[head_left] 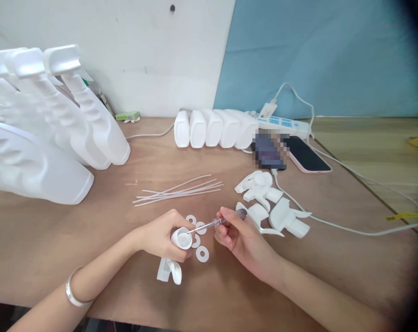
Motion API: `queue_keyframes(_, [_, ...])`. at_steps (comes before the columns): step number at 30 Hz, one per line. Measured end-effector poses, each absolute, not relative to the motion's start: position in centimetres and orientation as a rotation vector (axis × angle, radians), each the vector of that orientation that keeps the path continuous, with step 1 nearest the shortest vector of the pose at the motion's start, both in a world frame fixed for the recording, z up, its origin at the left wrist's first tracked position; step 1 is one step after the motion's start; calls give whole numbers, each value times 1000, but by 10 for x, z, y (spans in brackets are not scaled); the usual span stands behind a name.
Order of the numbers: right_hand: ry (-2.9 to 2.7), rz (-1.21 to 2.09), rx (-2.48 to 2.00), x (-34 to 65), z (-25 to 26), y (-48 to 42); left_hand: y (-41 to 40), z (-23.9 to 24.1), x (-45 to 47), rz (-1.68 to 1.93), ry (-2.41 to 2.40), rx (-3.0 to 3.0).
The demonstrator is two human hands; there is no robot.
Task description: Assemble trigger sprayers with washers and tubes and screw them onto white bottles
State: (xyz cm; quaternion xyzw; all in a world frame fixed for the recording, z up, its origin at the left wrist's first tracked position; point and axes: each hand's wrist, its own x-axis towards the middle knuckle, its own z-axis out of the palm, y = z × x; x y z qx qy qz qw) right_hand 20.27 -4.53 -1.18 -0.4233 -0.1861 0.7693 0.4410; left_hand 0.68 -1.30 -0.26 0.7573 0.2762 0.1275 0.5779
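Note:
My left hand (163,235) is closed round a white spray-trigger head (176,256), its round cap end turned toward my right hand. My right hand (238,237) pinches a small screwdriver (217,222) with a clear handle, whose metal tip reaches into the cap opening. Several flat white washers (202,253) lie on the table just beside and below the tip. A bundle of thin white dip tubes (179,190) lies a little farther back.
Several loose trigger heads (274,207) lie right of my right hand. Large white spray bottles (50,133) are stacked at the left. A row of small white bottles (212,129), a power strip (285,124), two phones (307,157) and a white cable (350,228) sit on the wooden table (91,221).

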Motion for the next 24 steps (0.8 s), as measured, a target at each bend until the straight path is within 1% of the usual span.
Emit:
queue_keyframes(7, [-526, 1904, -1034, 203, -12, -46, -14, -1, 8, 300, 691, 1756])
queue_keyframes(14, [-517, 1908, -1007, 202, -11, -45, -14, 7, 5, 176, 700, 1634])
queue_keyframes(24, [-547, 1930, -1005, 204, -15, -45, -11, 10, 3, 115, 663, 1581])
